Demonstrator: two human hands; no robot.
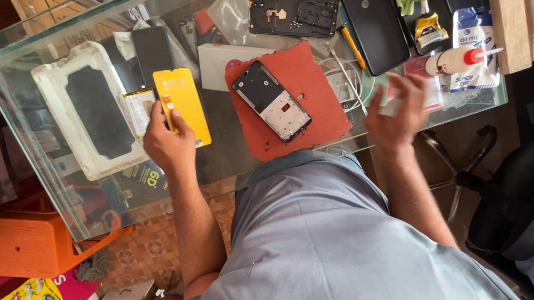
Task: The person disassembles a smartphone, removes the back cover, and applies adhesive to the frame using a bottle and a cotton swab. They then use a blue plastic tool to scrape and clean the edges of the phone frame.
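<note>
Grey-shirted lap nearest, the left hand [167,142] pinches a yellow-backed phone screen [182,103] just left of the red mat [307,91] bearing an opened phone frame [272,101], while the blurred right hand [398,111], fingers spread, hovers just right of it

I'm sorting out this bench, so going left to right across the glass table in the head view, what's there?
White foam tray → yellow-backed screen panel in the left hand → opened phone frame on the red mat → right hand → white glue bottle.

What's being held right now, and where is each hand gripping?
The left hand grips the yellow-backed phone screen by its lower edge. The right hand is blurred over the glass table; whether it holds anything cannot be told.
</note>
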